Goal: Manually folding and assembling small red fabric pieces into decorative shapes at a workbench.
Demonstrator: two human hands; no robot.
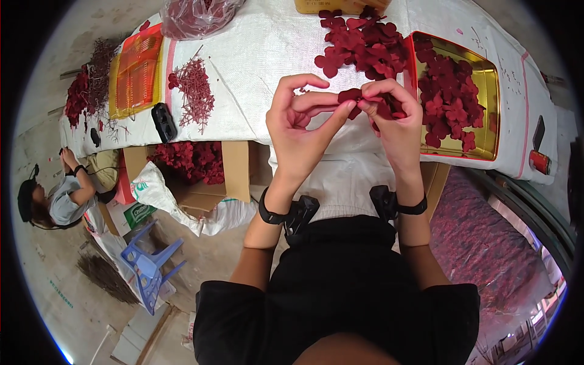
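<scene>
Dark red fabric petals (pixel 349 95) are between my two hands, above the near edge of the white-covered table. My left hand (pixel 304 131) pinches their left side with the thumb against the fingers; its index finger arches free above. My right hand (pixel 398 125) grips more of the same red pieces (pixel 389 108) between thumb and fingers, partly hiding them. Just beyond my hands lies a loose heap of red flower-shaped petals (pixel 359 45). Right of my right hand stands a red-rimmed, gold-lined tin (pixel 485 131) holding many such petals (pixel 453 100).
Thin red stems (pixel 194 91) lie left on the table, near orange-yellow plastic trays (pixel 137 73) and a black object (pixel 163 121). A plastic bag (pixel 201 18) sits at the back. Below are a carton (pixel 236 170) and a blue stool (pixel 149 261). Another person (pixel 67 194) works far left.
</scene>
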